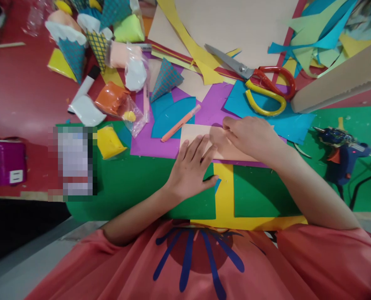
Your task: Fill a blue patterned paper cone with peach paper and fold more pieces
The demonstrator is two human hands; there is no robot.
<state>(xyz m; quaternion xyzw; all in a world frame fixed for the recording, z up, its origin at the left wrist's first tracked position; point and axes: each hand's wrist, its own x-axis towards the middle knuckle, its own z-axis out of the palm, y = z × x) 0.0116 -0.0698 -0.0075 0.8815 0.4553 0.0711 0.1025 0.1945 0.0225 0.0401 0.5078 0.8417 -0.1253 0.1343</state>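
Note:
A peach sheet of paper lies on purple paper in front of me. My left hand is open and flat, its fingertips on the sheet's left part. On the right part rests my right hand, its fingers curled and pressed together at the sheet; what they hold, if anything, is hidden. Just beyond the sheet lie a peach marker and a blue cut piece. A small blue patterned cone stands near them. Scissors with red and yellow handles lie open beyond my right hand.
A glue gun with its cable lies at the right, near a large peach roll. Colourful scraps heap at the back right. Clay packets and decorated cones crowd the left. A purple device sits far left.

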